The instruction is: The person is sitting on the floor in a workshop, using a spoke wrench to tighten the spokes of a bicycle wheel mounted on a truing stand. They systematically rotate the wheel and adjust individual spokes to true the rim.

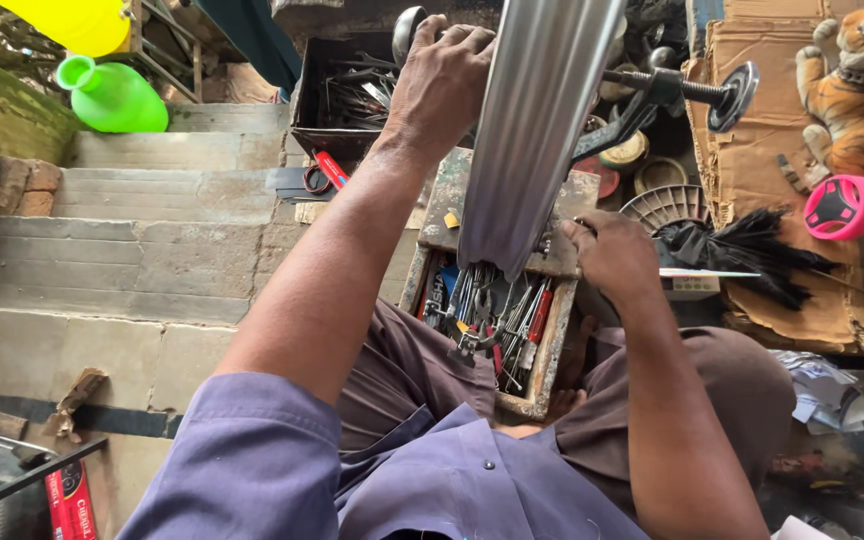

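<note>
Grey umbrella cloth needed steadying: left hand gripped its top, right hand fingers pinched its bottom edge.

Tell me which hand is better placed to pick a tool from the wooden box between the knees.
Probably the right hand. It sits at the lower edge of the grey umbrella, just above the wooden box of tools. The left hand is stretched far forward, over the dark tray.
</note>
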The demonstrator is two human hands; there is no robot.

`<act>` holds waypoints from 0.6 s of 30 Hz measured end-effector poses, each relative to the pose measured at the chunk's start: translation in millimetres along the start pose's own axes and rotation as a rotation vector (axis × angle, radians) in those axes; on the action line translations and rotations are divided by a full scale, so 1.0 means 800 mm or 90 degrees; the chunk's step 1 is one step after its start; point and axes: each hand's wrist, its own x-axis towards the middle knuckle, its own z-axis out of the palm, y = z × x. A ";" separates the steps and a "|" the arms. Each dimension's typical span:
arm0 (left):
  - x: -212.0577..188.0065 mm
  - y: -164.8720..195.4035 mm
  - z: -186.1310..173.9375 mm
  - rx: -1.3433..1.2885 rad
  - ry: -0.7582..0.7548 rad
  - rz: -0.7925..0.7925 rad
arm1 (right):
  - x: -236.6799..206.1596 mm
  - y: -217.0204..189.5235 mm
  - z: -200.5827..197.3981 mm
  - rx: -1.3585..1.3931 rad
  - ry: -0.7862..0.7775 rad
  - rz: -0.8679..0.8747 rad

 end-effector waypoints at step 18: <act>-0.068 0.031 -0.008 -0.271 0.083 -0.114 | 0.009 -0.001 0.030 0.778 0.064 0.102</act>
